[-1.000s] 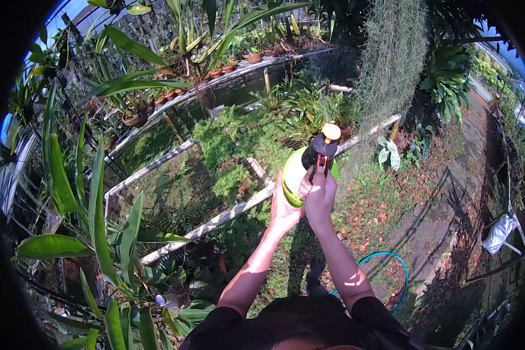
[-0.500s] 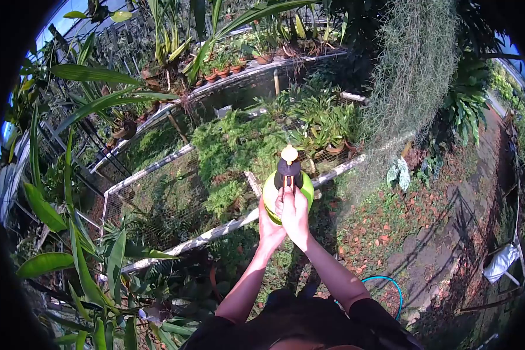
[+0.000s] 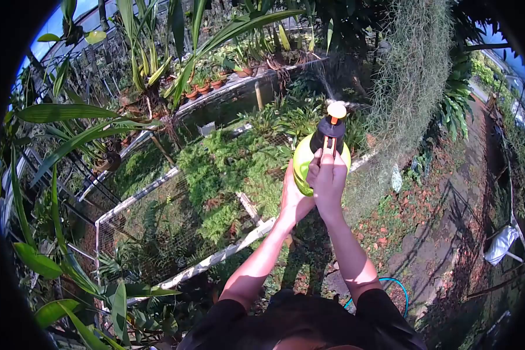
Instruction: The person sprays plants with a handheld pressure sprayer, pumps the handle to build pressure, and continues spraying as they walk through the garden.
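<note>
The left hand (image 3: 294, 199) cups the side of the spray bottle (image 3: 303, 158), presumably to bear its weight, while the right hand (image 3: 329, 181) is closed around the trigger (image 3: 325, 143), probably to work it. The bottle, held ahead of the body beside hanging strands (image 3: 415, 87), is rounded and yellow-green, with a black top (image 3: 330, 127) and yellow knob (image 3: 336, 109).

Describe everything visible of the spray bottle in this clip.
The spray bottle has a rounded, glossy yellow-green body, apparently plastic, a black top with orange details and a pale yellow knob. It is held out in front, top end away from the wearer; exact tilt is unclear. The left hand supports its side; the right hand grips near the top.
</note>
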`<state>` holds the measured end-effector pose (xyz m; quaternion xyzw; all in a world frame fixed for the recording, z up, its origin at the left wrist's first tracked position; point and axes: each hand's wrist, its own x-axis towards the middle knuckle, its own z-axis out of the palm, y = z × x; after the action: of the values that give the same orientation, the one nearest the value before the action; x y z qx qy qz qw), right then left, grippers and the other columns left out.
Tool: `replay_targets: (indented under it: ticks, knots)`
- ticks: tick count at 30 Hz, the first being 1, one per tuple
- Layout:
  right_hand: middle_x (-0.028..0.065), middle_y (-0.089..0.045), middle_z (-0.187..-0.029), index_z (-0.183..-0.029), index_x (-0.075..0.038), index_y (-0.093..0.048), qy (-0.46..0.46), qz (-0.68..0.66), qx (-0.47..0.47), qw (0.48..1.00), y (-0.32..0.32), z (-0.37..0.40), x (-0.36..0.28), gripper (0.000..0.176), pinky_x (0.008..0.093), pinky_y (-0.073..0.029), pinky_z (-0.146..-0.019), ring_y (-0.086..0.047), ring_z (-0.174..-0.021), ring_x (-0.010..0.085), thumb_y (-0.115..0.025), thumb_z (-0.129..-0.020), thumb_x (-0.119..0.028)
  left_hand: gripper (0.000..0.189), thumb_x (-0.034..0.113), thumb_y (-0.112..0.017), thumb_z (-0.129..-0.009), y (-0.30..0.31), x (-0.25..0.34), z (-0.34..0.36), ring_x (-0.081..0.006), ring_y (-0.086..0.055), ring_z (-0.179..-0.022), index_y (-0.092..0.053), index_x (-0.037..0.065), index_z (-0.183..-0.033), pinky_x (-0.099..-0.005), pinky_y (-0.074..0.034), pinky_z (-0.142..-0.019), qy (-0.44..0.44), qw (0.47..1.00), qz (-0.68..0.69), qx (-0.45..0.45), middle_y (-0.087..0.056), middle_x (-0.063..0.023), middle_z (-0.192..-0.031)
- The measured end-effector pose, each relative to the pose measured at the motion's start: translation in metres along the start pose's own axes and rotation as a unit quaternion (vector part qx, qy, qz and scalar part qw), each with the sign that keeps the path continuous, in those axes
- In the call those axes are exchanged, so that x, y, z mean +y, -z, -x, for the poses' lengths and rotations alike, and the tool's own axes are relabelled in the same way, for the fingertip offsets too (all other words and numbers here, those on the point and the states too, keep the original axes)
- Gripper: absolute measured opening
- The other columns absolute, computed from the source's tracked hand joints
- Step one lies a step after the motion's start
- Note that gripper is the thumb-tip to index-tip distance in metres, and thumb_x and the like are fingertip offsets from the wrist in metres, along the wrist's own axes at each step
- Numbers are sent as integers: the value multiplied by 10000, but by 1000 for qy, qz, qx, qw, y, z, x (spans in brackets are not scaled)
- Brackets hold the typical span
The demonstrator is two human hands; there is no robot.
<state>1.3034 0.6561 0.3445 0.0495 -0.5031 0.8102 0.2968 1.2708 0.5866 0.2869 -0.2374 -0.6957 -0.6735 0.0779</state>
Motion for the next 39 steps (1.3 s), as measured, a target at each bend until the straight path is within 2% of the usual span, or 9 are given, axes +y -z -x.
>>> replay_targets:
  ticks: [7, 11, 13, 18, 20, 24, 27, 32, 39]
  knots:
    - [-51, -406, -617, -894, -54, -488, 56, -14, -16, 998, -54, -28, -22, 214, 206, -294, -460, -362, -508, 26, -411, -1039, -192, 1171, 263, -861, -643, 33, -11, -57, -329, -494, -1282, -142, -6, -1528, -421, -383, -1091, -72, 997, -38, 2, -457, -248, -1383]
    - [-48, -423, -625, -877, -52, -504, 34, -10, -14, 999, -72, -29, -3, 239, 213, -312, -463, -373, -514, 32, -425, -1037, -211, 899, 170, -836, -669, 57, 28, -47, -253, -570, -1164, -352, 3, -1408, -385, -441, -1015, -38, 998, 45, -9, -563, -174, -1253]
    - [-50, -435, -620, -884, -47, -511, 2, 54, 10, 998, -73, -24, 14, 244, 215, -323, -462, -389, -512, 27, -433, -1035, -222, 794, 141, -822, -683, 64, -2, -40, -221, -593, -1107, -404, 13, -1346, -369, -457, -980, -48, 998, 26, 22, -594, -136, -1192]
    - [-46, -417, -614, -907, -46, -480, -39, 82, -37, 995, -66, 0, 84, 250, 198, -297, -435, -370, -480, 34, -432, -1044, -251, 832, 156, -827, -681, 82, -103, 3, -257, -608, -1093, -376, 16, -1366, -372, -473, -962, 71, 996, 27, 46, -594, -154, -1192]
    - [-51, -410, -618, -899, -59, -476, -48, 114, -19, 992, -57, 14, 113, 241, 205, -280, -431, -354, -476, 29, -436, -1041, -250, 800, 140, -823, -682, 88, -92, 19, -256, -613, -1082, -396, 10, -1346, -371, -479, -951, 108, 992, 37, 46, -596, -157, -1180]
    - [-51, -396, -614, -885, -43, -479, -128, 55, 62, 988, -40, 42, 118, 249, 209, -276, -446, -373, -499, 27, -408, -1043, -221, 754, 92, -828, -661, 90, -95, 38, -234, -613, -1062, -439, -5, -1299, -369, -484, -933, 23, 999, -24, -5, -597, -150, -1147]
    - [-49, -372, -631, -883, -53, -458, -94, 28, 122, 988, -28, 62, 113, 238, 204, -246, -453, -332, -503, 24, -395, -1051, -210, 803, 131, -857, -627, 84, -111, 43, -261, -597, -1096, -435, -8, -1297, -383, -474, -950, 74, 988, 91, -96, -581, -169, -1163]
    - [-56, -359, -625, -876, -68, -453, -66, 39, 187, 979, 1, 85, 107, 229, 201, -242, -456, -325, -505, 22, -398, -1049, -207, 885, 215, -891, -585, 59, -117, 59, -309, -574, -1142, -431, -16, -1305, -404, -454, -980, 41, 989, 46, -135, -572, -188, -1198]
    - [-65, -367, -610, -853, -82, -468, -176, 68, 197, 962, 51, 135, 122, 238, 204, -262, -435, -338, -487, 19, -408, -1043, -211, 901, 243, -900, -591, 36, -167, 154, -281, -587, -1151, -426, -22, -1310, -388, -453, -1000, 125, 979, 23, -162, -561, -189, -1265]
